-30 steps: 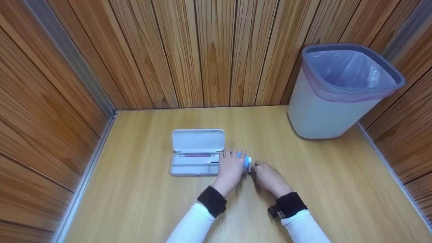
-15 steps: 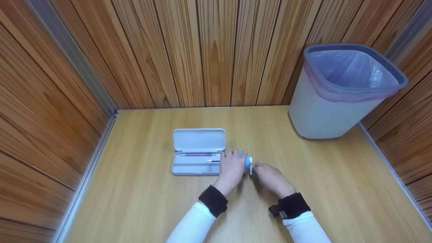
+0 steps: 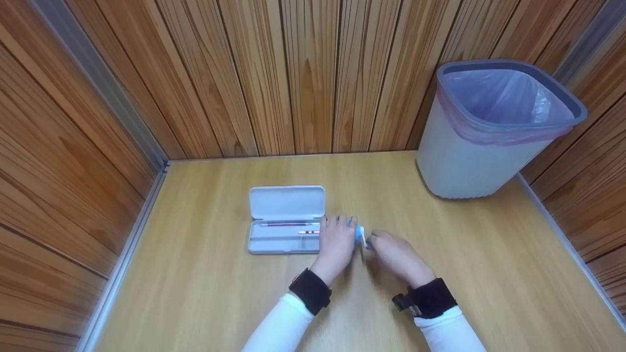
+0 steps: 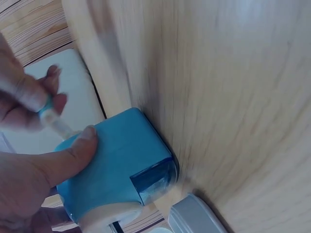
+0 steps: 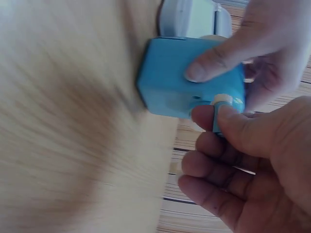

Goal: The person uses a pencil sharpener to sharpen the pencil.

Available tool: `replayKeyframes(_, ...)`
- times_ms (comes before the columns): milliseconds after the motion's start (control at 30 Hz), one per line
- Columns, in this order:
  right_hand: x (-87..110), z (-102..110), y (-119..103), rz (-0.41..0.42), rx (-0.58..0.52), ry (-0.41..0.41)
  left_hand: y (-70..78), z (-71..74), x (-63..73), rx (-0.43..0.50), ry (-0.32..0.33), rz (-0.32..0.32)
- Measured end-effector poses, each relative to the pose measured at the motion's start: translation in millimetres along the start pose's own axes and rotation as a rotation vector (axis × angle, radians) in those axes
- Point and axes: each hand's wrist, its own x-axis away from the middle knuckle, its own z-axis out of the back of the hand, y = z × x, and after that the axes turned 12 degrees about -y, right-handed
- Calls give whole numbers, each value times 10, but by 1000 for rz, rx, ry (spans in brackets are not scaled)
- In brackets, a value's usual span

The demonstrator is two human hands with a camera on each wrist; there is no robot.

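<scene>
My left hand (image 3: 336, 247) grips a blue crank pencil sharpener (image 4: 126, 155) that stands on the table, thumb along one side. At its far end my right hand (image 3: 398, 256) pinches the small crank handle (image 5: 222, 116) between thumb and forefinger, the other fingers loosely bent. A pencil (image 3: 308, 232) sticks out of the sharpener's left end, over the open pencil case (image 3: 287, 203). Much of the sharpener is hidden under the left hand in the head view. Another slim pencil (image 3: 286, 224) lies along the back of the case.
A light-coloured waste bin (image 3: 481, 166) with a grey rim and a pinkish liner stands at the back right. Wood-panelled walls (image 3: 313, 78) enclose the table (image 3: 210, 293) at the back and both sides.
The crank has turned, its arm going from near upright to slanted, and the right hand has shifted with it. The pencil's visible markings have changed. The left hand keeps its grip.
</scene>
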Motion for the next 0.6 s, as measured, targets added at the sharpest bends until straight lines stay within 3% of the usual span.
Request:
replayKeyframes(333,-56,83,12,63,147,77,22,-8,-11,-53,43,13)
replayKeyframes(500,-69,96,22,92,176,107,42,-18,-8,-105,96,15)
replayKeyframes(600,-79,118,19,82,174,113,35,-14,-11,-106,94,12)
